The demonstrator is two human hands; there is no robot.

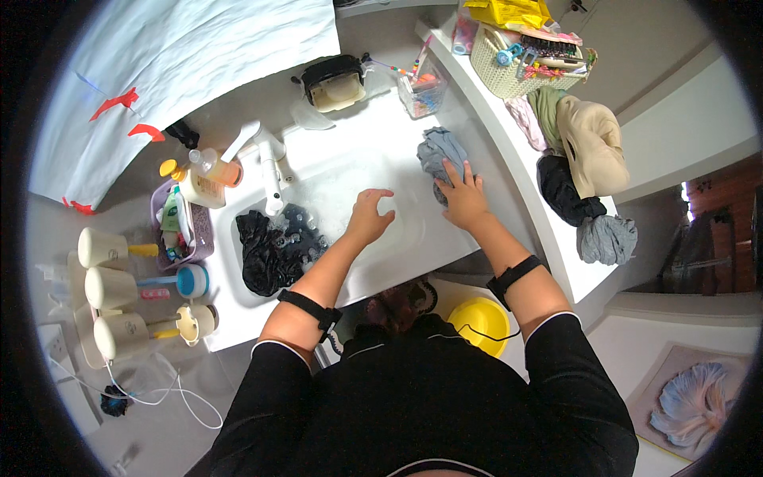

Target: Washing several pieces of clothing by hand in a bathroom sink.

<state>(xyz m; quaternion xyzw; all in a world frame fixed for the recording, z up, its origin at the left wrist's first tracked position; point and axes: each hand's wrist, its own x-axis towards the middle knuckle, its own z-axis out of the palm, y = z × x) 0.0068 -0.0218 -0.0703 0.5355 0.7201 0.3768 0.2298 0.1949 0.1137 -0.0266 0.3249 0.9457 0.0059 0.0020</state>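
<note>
My left hand [371, 218] hovers above the white sink [405, 219], its thumb and forefinger apart and nothing visible between them. Suds and water lie in the basin below it. On the sink's right ledge sits a crumpled grey cloth [439, 149]. My right hand [466, 202] touches the near side of that cloth with fingers spread. A wet black cloth [261, 253] bunches over the left part of the basin, with dark fabric and bubbles beside it. The white faucet [270, 171] stands at the sink's back left.
Pump bottles [199, 184] and a purple basket [208, 230] line the left side, near wall-mounted cups [115, 288]. A clear box [423, 91] stands at the back right. Folded clothes [592, 147] and a woven basket [497, 67] fill the right shelf. Below is a yellow bucket [485, 318].
</note>
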